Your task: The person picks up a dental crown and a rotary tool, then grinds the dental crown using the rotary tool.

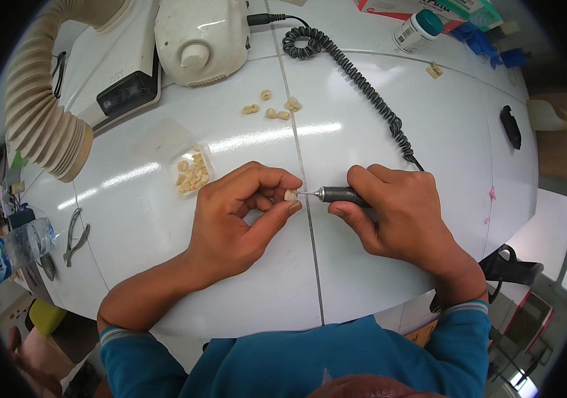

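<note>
This 1 view comes from the left of 2 wide fisheye cameras worn side by side on the person's head. It looks steeply down from above the blue shirt, which fills the lower edge, and faces away from the wearer across the white table. The left hand and right hand sit near the middle, close to the lens; a white control box appears farther off, toward the top. The table's outline bows toward the dark, rounded border. The picture is upright and unmirrored.
</note>
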Demonstrator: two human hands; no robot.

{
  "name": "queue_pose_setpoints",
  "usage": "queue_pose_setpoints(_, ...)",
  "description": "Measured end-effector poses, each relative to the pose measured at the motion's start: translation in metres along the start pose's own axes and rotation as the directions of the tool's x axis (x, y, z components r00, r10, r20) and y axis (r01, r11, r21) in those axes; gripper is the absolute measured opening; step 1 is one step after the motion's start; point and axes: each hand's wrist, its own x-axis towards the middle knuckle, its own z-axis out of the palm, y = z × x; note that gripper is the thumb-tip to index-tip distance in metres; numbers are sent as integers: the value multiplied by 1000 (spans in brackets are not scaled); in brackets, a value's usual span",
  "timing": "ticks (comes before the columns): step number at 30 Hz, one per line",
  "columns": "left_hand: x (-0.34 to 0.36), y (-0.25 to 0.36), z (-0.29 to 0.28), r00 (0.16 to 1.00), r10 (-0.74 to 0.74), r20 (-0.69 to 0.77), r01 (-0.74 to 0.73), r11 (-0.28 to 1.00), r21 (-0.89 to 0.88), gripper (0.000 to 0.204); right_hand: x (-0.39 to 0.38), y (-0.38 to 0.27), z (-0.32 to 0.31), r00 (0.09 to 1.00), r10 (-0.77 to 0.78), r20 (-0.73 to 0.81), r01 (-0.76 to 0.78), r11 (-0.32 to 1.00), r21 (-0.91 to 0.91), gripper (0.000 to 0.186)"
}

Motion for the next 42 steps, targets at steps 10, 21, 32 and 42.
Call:
queue_pose_setpoints(10, 3, 0, 2, 998, 65, -6, -64, 996, 63, 26, 0, 4, -1, 1000, -22, 1, 22, 1000, -7, 42)
queue_pose_setpoints(21, 4, 2, 2, 999, 53, -12, -52, 995, 84, 28, 0, 4, 1, 1000, -13, -14, 13, 1000, -11, 43)
queue_pose_setpoints(32, 3, -2, 4, 995, 83, -53, -78, 992, 95, 27, -2, 4, 1, 1000, 2, -15, -2, 1000, 7, 43)
queue_pose_setpoints(42, 2, 3, 2, 997, 81, -16, -79, 990, 115, 29, -2, 3, -1, 1000, 21, 6, -21, 1000, 3, 42)
